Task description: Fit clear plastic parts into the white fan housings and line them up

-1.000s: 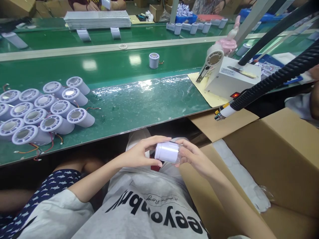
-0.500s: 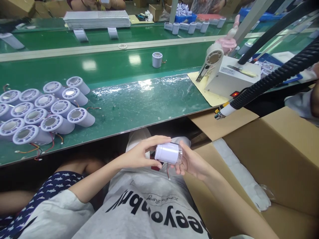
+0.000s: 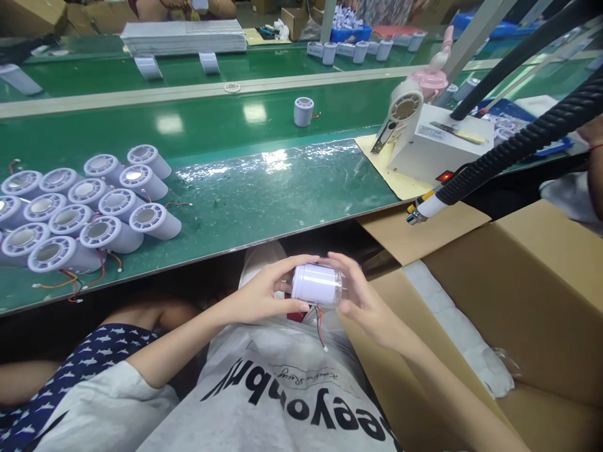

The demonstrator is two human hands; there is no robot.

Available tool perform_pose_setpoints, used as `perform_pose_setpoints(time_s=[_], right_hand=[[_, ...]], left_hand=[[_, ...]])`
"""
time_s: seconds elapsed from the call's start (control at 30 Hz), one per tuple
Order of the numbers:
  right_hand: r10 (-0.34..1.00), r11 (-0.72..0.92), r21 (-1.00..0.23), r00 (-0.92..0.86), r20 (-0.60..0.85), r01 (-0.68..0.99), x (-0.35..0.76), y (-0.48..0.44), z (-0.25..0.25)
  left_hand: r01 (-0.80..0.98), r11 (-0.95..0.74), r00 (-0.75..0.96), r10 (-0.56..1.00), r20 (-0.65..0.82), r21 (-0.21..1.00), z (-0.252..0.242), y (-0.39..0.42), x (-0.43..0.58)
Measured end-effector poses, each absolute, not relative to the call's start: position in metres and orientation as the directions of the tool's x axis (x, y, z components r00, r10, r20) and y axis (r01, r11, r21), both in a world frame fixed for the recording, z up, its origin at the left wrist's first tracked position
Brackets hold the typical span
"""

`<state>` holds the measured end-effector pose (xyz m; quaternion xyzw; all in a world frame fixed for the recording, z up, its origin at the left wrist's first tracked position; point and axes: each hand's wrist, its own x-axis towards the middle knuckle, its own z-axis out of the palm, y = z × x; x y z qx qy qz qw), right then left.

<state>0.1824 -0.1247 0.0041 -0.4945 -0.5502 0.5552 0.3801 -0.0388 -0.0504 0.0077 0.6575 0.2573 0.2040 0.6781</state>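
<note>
Held over my lap is a white cylindrical fan housing [image 3: 315, 284], lying sideways with a clear plastic rim at its right end. Thin red and black wires with a small white plug hang below it. My left hand [image 3: 271, 292] is closed round its left end, thumb below and fingers above. The fingers of my right hand [image 3: 370, 307] curl about the clear end, thumb low and fingertips at the top. On the bench to the left, several similar white housings [image 3: 113, 232] stand in rows, some trailing coloured wires.
A lone housing [image 3: 304, 112] stands on the green conveyor belt [image 3: 211, 119]. At right are a white box device [image 3: 438, 147] with a lit red switch, a handheld fan [image 3: 402, 113], a black corrugated hose [image 3: 509, 147] and an open carton [image 3: 518, 301]. Other people sit nearby.
My right hand has shifted its grip, its fingers now raised over the top of the clear end. The hanging wires have swung. The lone housing on the belt has moved slightly right.
</note>
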Motion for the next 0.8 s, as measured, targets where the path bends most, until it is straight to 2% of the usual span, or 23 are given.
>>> perform_pose_setpoints(time_s=[0.1,0.2,0.3,0.47,0.63,0.8], right_hand=[[0.966,0.128,-0.944,-0.255,0.049,0.304,0.188,-0.128,0.003],[0.970,0.192,-0.952,-0.195,0.146,0.240,0.192,-0.128,-0.008],[0.980,0.194,-0.972,0.013,0.197,0.131,0.199,-0.125,-0.029],[0.941,0.173,-0.985,0.295,0.164,-0.004,0.230,-0.113,-0.060],[0.904,0.170,-0.977,0.414,0.102,-0.131,0.267,-0.104,-0.073],[0.886,0.188,-0.962,0.456,0.079,-0.200,0.288,-0.097,-0.081]], left_hand=[[0.052,0.079,0.787,0.610,-0.090,0.996,0.007,-0.049,-0.038],[-0.015,0.108,0.813,0.579,-0.051,0.994,-0.003,-0.037,-0.027],[-0.099,0.115,0.860,0.509,0.027,0.988,-0.020,-0.012,0.000],[-0.131,0.106,0.931,0.354,0.086,0.986,-0.042,0.033,0.071],[-0.111,0.118,0.963,0.258,0.077,0.987,-0.051,0.054,0.129],[-0.100,0.108,0.975,0.211,0.075,0.989,-0.054,0.063,0.158]])
